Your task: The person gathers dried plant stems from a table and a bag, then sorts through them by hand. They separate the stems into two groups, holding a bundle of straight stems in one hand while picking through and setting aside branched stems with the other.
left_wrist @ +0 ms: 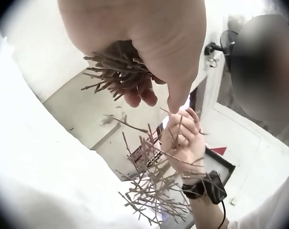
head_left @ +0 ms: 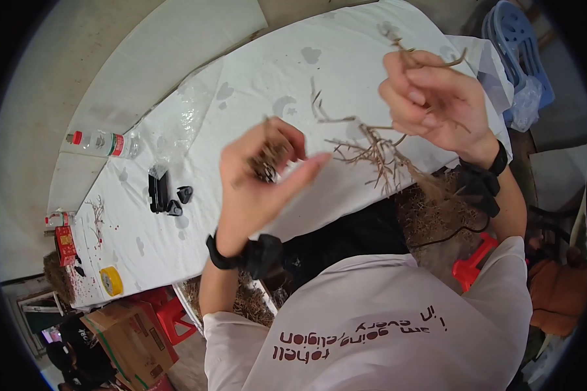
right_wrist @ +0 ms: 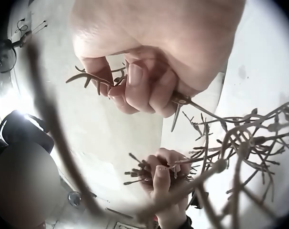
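A bundle of short dry twigs (left_wrist: pixel 113 71) sits in the curled fingers of my left hand (head_left: pixel 257 179), its cut ends poking out past the palm. The thumb of that hand stands out straight toward the right. My right hand (head_left: pixel 440 104) grips the stem of a branched dry twig (head_left: pixel 375 146), with curled fingers closed round it in the right wrist view. Fine side shoots of this branch spread between the two hands, over the table's front edge. One forked end (right_wrist: pixel 89 78) sticks out on the other side of the right fingers.
On the white cloth-covered table (head_left: pixel 336 62) lie a clear plastic bottle (head_left: pixel 104 142), a black case (head_left: pixel 156 192), a yellow tape roll (head_left: pixel 111 281) and another twig (head_left: pixel 96 218). Dry twig heaps (head_left: pixel 430 212) lie below the front edge. Blue plastic stools (head_left: pixel 515 45) stand far right.
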Demonstrator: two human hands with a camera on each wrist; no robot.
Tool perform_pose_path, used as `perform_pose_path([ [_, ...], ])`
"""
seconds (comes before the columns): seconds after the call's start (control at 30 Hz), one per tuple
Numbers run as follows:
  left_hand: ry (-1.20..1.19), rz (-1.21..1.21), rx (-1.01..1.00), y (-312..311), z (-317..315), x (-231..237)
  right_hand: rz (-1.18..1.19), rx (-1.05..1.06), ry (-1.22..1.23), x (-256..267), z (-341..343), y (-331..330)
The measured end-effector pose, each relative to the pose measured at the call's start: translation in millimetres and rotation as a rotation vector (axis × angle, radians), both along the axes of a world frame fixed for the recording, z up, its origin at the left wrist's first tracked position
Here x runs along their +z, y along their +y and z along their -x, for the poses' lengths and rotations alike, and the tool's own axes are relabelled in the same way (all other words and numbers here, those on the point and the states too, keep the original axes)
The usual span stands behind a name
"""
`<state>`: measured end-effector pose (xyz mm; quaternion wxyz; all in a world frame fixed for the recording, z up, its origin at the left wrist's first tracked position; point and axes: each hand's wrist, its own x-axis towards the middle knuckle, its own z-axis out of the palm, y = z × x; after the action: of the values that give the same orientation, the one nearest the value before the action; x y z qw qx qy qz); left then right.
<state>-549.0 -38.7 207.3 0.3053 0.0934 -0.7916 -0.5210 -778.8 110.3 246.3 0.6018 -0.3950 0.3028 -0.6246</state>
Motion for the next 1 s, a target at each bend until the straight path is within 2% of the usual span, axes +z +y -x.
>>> perform_pose_path([
  [0.03,0.0,-0.001,-0.01,3.1,4.6,0.5,-0.002,0.011,0.026,-0.8,-0.5,-0.5],
  [0.13,0.146,0.392,0.006,11.5,8.5,6.7,-0.016,0.044,0.057,-11.7,-5.1,-1.7],
  [0.3,-0.068,0.346,0.064,-9.0,23.5,17.3,0.011,0.154,0.065,-26.6,-9.7,-3.1],
  [0.4,-0.425,0.02,-0.325,-9.6,34.6,13.7,-0.004,0.18,0.069,-29.0,-11.2,-3.7],
  [0.53,-0.337,-0.098,-0.416,-8.3,44.9,-27.7,0.06,0.205,0.006,-33.4,-6.6,4.1],
  [0.57,-0.338,-0.094,-0.42,-4.2,46.7,-31.4,0.068,0.178,0.003,-35.8,-7.9,7.0],
  [0.67,-0.417,-0.481,-0.319,18.3,48.1,-36.3,0.084,0.122,-0.006,-42.8,-13.3,12.9],
  [0.8,-0.409,-0.404,-0.197,44.3,48.1,-47.1,0.098,0.127,0.029,-44.3,-18.6,18.8],
  [0.93,-0.257,-0.513,-0.07,53.5,37.0,-48.9,0.137,-0.018,-0.027,-40.3,-24.2,27.5],
  [1.0,-0.23,-0.499,-0.049,50.1,26.8,-50.7,0.112,-0.186,0.086,-37.7,-20.8,35.4],
])
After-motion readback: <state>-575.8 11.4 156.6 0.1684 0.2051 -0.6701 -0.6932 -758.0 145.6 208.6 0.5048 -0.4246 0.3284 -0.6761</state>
